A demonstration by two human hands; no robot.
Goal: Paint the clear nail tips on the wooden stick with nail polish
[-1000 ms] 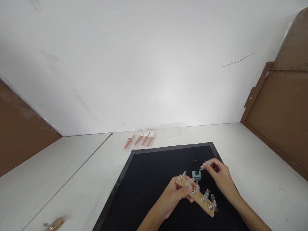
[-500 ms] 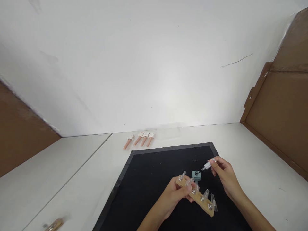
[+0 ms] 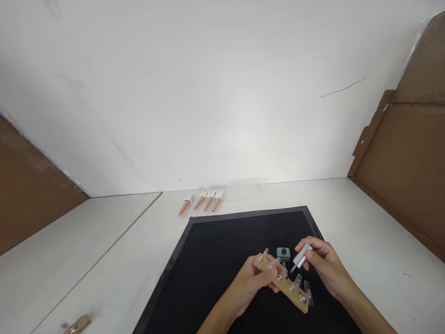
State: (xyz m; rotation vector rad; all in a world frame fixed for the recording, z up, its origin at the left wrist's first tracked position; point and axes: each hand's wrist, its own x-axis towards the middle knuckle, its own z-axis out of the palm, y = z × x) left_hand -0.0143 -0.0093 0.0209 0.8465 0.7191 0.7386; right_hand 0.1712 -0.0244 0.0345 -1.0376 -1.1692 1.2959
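My left hand [image 3: 255, 280] grips a narrow wooden strip [image 3: 294, 299] that slants down to the right. Several clear nail tips [image 3: 308, 293] stand up from round metal mounts along it. Between the fingers of my right hand [image 3: 321, 260] is a nail polish brush with a silvery cap [image 3: 302, 256]. Its dark bristle end points down and left, close to the nail tips; whether it touches one I cannot tell. Just behind the strip, an uncapped teal nail polish bottle [image 3: 282, 253] stands on the black mat [image 3: 225, 241].
Several bottles with pinkish caps [image 3: 208, 202] lie at the back of the white table [image 3: 139, 241]. Another wooden piece with metal parts [image 3: 78, 324] shows at the lower left edge. Brown cardboard panels [image 3: 410, 162] flank the table, and a white wall [image 3: 215, 93] rises behind.
My right hand has moved the brush away from the bottle's mouth, down and toward the nail tips on the strip. The left hand and the strip have hardly moved.
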